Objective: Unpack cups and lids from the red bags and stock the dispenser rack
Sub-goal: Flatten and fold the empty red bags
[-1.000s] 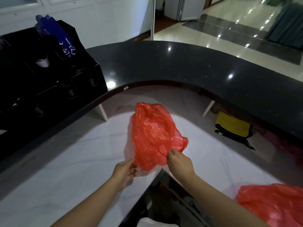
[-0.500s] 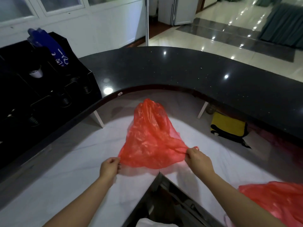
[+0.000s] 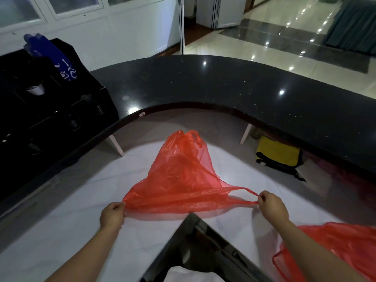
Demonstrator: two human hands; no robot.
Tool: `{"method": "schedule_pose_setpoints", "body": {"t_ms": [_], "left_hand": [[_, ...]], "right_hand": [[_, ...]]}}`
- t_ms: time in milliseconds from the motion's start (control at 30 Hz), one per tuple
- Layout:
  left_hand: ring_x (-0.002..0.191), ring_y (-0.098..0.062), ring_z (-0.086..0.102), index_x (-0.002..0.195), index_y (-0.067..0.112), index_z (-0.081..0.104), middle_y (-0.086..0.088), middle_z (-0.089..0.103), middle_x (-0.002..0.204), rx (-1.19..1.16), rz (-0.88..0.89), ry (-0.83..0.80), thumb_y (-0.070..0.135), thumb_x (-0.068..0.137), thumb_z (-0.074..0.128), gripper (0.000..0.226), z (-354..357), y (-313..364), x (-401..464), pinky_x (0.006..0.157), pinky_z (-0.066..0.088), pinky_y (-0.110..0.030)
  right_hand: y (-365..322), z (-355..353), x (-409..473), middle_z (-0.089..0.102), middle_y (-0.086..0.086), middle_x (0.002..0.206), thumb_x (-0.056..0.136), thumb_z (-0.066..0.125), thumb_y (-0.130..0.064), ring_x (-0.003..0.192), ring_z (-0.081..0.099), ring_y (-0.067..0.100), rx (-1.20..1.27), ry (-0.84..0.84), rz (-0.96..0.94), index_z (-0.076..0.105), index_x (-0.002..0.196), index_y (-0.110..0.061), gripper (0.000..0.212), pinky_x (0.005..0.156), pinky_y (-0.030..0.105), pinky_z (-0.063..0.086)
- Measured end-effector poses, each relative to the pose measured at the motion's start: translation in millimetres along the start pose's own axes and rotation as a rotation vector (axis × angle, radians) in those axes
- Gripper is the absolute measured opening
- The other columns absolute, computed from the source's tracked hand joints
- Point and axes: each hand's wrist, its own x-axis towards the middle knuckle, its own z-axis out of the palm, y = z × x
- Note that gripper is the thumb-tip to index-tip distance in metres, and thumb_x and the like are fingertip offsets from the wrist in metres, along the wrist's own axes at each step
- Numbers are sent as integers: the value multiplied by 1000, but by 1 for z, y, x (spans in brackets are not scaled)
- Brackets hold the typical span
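So you've spread your hands way apart compared with a second ago, and the thin translucent red plastic bag that was a crumpled lump is now pulled out wide and flat-ish near the front of the white marbled lower counter. Your left hand has its fingers curled tight, pinching the bag's left corner; your right hand is pinching one stretched handle loop the same way. My guess is that you're hunting for the opening, and since the bag looks pretty limp, it may not have much left in it. I can't see any cups or lids through the plastic, though.

Room-wise: the near edge of the white counter makes a pointed corner right under the bag's near hem, with a dark gap below it, so anything that slides out toward you could drop off there. You've got open white surface to the left and far side of the bag. A second red plastic bag sits at the near right, just beside your right forearm. The black dispenser rack with spring-loaded slots is up on the curved black speckled counter, far left, well apart from the bag, so that's a reach up and over the raised edge.
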Motion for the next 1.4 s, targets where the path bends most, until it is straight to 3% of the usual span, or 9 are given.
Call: {"method": "schedule_pose_setpoints", "body": {"t_ms": [133,267,433,600,767,1033,1100,1233,1400], "left_hand": [[66,-33,64,90,11,70,-14,71,80,91,7,-40,23,96,62,16,0,0,-9,63,52,-36],[98,-36,63,98,15,71,-11,71,105,136,56,48,17,93,56,16,-2,18,-12,90,50,-42],[98,-30,65,102,16,71,-3,72,97,66,233,88,15,90,68,12,3,75,-9,87,49,-38],[96,-15,69,101,22,72,4,74,98,39,392,-93,16,92,68,11,30,144,5,86,51,-29],[98,-9,67,118,22,71,9,73,106,88,513,-274,24,99,58,22,64,195,16,84,49,-23],[96,4,56,114,24,76,11,69,113,406,970,-560,24,96,64,22,99,182,-3,87,34,1],[101,6,58,111,26,77,14,69,113,432,966,-615,23,96,61,23,99,170,-3,92,38,-3],[94,9,62,97,26,79,18,71,100,282,831,-548,15,96,59,24,102,167,3,90,48,-15],[80,1,66,85,33,72,17,72,89,104,616,-468,13,96,54,30,115,180,13,74,50,-23]], "right_hand": [[3,-9,8,69,-1,87,90,50,-20,80,63,20,-34,-144,62,70,93,-24,21,68,31,51],[-12,-22,24,70,4,99,93,51,-23,87,64,26,52,41,11,70,104,-21,21,66,30,42],[-78,-39,49,57,2,62,91,54,-15,59,55,26,114,127,-273,58,64,-14,27,49,31,39],[-167,-47,65,68,-4,95,95,61,-29,82,60,15,155,88,-493,72,109,-21,20,73,34,53],[-232,-45,70,56,-14,89,91,66,-44,83,56,11,80,-31,-659,59,135,-26,48,71,30,46],[-212,-27,80,72,-5,90,93,64,-24,80,63,17,55,21,-672,75,97,-24,12,70,36,52],[-189,-23,79,73,-6,94,95,65,-24,79,63,15,27,-3,-641,77,99,-24,13,72,35,52],[-152,-18,75,74,-11,98,95,66,-24,72,51,2,10,1,-584,77,104,-25,14,63,8,34],[-131,-16,67,75,-8,96,93,69,-17,71,50,1,61,10,-573,78,103,-22,15,67,19,41]]}}
